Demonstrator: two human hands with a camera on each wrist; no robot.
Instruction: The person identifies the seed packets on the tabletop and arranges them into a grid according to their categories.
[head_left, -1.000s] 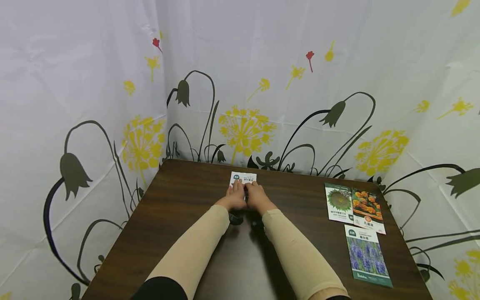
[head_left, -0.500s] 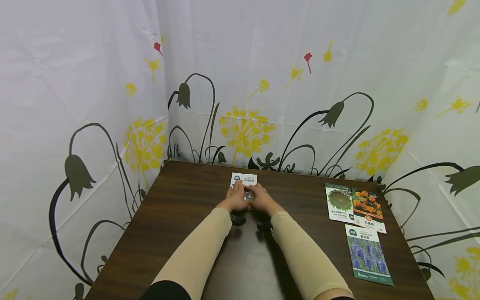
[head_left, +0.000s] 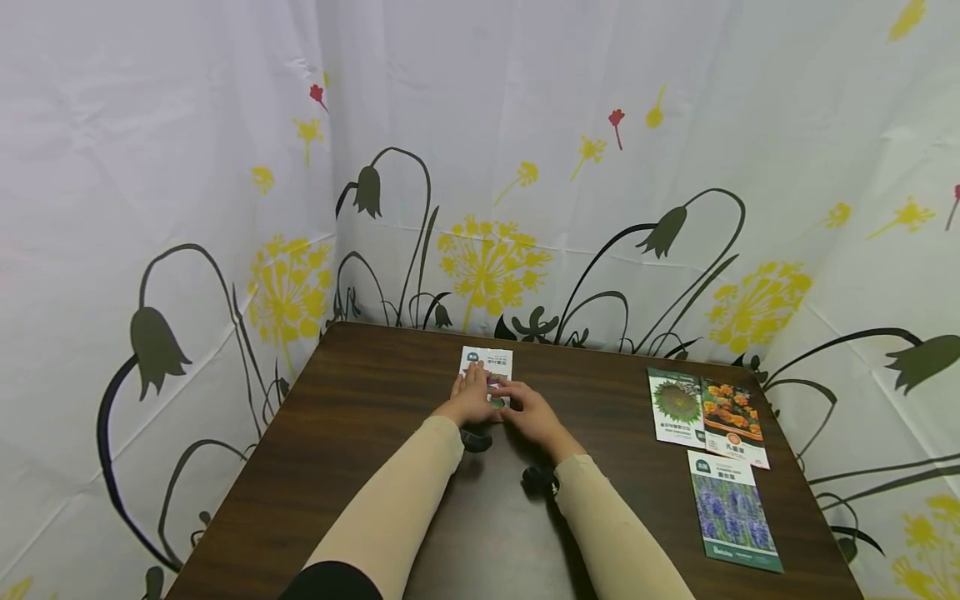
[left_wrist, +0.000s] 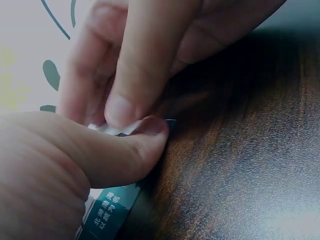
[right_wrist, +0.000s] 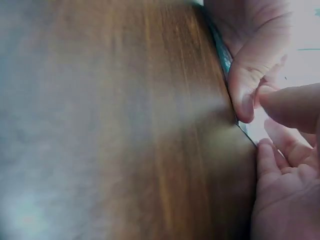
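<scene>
A seed packet (head_left: 498, 360) with a white top and flower picture lies at the back middle of the table. My left hand (head_left: 474, 400) rests on its left part with fingers stretched forward. In the left wrist view, the left thumb (left_wrist: 115, 155) presses near the packet's corner, above a green printed strip (left_wrist: 110, 212). My right hand (head_left: 531, 414) is at the packet's near right corner, fingers bent loosely over it. The right wrist view shows the right thumb (right_wrist: 290, 105) and fingers apart, close to the left thumb. Both hands hide much of the packet.
To the right on the dark wooden table (head_left: 375, 417) lie a sunflower packet (head_left: 677, 407), an orange-flower packet (head_left: 735, 421) overlapping it, and a purple-flower packet (head_left: 735, 510) nearer the front. A flower-printed curtain (head_left: 570, 167) closes off the back and sides.
My right hand has drawn back and to the right, away from the left hand, uncovering more of the packet's picture. The left hand stays nearly in place.
</scene>
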